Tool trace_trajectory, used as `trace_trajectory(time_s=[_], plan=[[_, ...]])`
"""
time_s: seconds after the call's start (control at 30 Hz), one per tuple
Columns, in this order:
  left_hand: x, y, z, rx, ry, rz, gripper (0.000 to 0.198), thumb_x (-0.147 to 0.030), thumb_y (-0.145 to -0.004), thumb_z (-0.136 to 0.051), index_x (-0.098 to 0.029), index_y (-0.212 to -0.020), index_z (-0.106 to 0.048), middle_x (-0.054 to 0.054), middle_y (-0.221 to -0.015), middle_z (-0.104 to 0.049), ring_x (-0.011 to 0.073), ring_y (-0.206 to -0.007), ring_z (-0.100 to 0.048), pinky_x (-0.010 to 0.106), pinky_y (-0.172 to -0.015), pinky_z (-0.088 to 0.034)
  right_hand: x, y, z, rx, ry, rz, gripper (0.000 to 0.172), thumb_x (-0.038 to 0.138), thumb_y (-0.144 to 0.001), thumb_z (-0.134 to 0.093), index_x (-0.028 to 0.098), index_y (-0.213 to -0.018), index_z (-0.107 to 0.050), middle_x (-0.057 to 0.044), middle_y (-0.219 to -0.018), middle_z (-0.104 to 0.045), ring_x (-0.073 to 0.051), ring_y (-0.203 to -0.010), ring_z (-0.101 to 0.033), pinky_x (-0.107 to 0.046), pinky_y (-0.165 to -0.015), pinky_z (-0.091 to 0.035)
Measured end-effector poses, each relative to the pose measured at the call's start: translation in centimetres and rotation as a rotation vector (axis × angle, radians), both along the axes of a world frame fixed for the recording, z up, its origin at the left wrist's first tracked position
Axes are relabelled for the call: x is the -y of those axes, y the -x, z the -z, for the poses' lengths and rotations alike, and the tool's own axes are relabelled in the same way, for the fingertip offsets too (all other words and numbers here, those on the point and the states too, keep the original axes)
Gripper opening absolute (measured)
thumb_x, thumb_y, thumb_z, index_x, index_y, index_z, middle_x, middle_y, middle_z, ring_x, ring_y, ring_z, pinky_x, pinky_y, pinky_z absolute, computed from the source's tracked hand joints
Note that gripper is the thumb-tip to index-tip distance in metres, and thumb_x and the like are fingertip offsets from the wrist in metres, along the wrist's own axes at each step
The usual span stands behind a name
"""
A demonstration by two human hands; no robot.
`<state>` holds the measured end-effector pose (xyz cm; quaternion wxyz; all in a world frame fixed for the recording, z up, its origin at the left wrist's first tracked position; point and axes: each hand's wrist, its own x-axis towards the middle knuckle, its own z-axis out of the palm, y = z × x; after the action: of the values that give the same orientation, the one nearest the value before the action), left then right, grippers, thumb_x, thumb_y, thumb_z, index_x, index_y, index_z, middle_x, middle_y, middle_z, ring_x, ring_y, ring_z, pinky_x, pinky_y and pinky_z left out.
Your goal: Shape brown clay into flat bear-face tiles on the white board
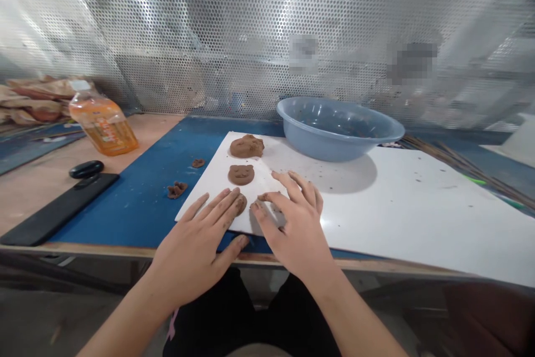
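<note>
Left hand (192, 251): open, fingers spread and pressed flat on the white card (209, 192), holding nothing; fingertips smeared with brown clay.
Right hand (295, 229): half open, fingers curved down onto the white card, nothing clearly gripped.
Clay faces: a rough clay lump (246, 146) at the white card's far end; a bear-faced clay disc (241, 174) next nearer; a third clay piece (241, 204) partly hidden, just beside the left fingers (221, 206).
Handling: light, spread fingertips steady the white card without touching the bear-faced clay disc.
Around the white card: clay scraps (177, 190) left of it on a blue mat (134, 212); a blue plastic basin (334, 128) past its far corner; an orange drink bottle (102, 123) well left.
Writing: the orange drink bottle's label is too blurred to read.
</note>
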<state>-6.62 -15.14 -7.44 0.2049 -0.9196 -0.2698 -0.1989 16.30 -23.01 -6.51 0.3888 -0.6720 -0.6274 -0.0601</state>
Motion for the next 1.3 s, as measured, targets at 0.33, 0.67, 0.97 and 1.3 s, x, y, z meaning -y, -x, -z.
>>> trace_trajectory(time_s=[0.33,0.67,0.97,1.3], plan=[[-0.2,-0.1,0.0,-0.012,-0.002,-0.003,0.076,-0.067,-0.116,-0.05,-0.029,-0.182,-0.047,-0.008,-0.187,-0.053,0.0163,-0.173,-0.057,0.041,-0.14,-0.053,0.6,-0.4,-0.1,-0.106,-0.042,-0.026,0.044,0.066,-0.121,-0.059,0.035,-0.117,-0.09,-0.004,-0.183,-0.063,-0.046,-0.181,-0.038,-0.079,-0.143,-0.033],[0.0,-0.3,-0.1,-0.046,-0.005,-0.025,0.076,-0.067,-0.117,-0.046,-0.026,-0.18,-0.049,-0.004,-0.189,-0.05,0.0179,-0.174,-0.058,0.047,-0.137,-0.057,0.7,-1.2,-0.2,-0.2,-0.074,-0.065,0.056,0.067,-0.126,-0.047,0.037,-0.121,-0.093,-0.002,-0.181,-0.066,-0.042,-0.183,-0.038,-0.076,-0.147,-0.032],[-0.1,0.5,1.2,0.053,-0.063,-0.135,0.095,-0.071,-0.107,-0.052,-0.016,-0.184,-0.039,0.007,-0.195,-0.044,0.0325,-0.178,-0.052,0.057,-0.139,-0.052,-0.2,-0.2,-0.6,0.231,0.258,-0.32,0.093,0.087,-0.113,-0.063,0.037,-0.189,-0.046,0.0,-0.205,-0.012,-0.042,-0.193,-0.005,-0.082,-0.154,-0.007],[0.2,0.4,0.8,0.048,-0.083,-0.164,0.078,-0.057,-0.101,-0.056,-0.015,-0.166,-0.061,0.011,-0.189,-0.054,0.0352,-0.17,-0.06,0.063,-0.133,-0.057,-0.6,0.0,-0.5,0.252,0.311,-0.285,0.095,0.09,-0.115,-0.054,0.03,-0.188,-0.049,-0.005,-0.203,-0.018,-0.043,-0.192,-0.012,-0.083,-0.153,-0.017]])
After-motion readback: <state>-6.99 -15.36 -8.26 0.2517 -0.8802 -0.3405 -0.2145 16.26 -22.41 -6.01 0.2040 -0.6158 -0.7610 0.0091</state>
